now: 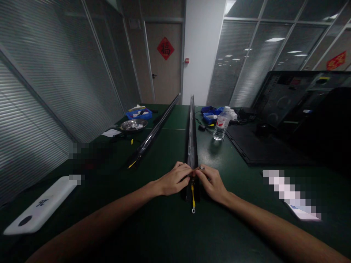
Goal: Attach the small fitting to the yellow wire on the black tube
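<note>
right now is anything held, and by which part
Left hand and right hand meet at the near end of the right rail; the exact hold is unclear.

I worked in dim light, the table (164, 230) sinking nearly black at the bottom. A pale glare spread in front of the bottle (221, 125); ceiling lights showed in the right-hand glass wall (236, 40). My right hand (212, 182) looked slightly soft, the walls leaned outward, and blocky squares masked both sides.
</note>
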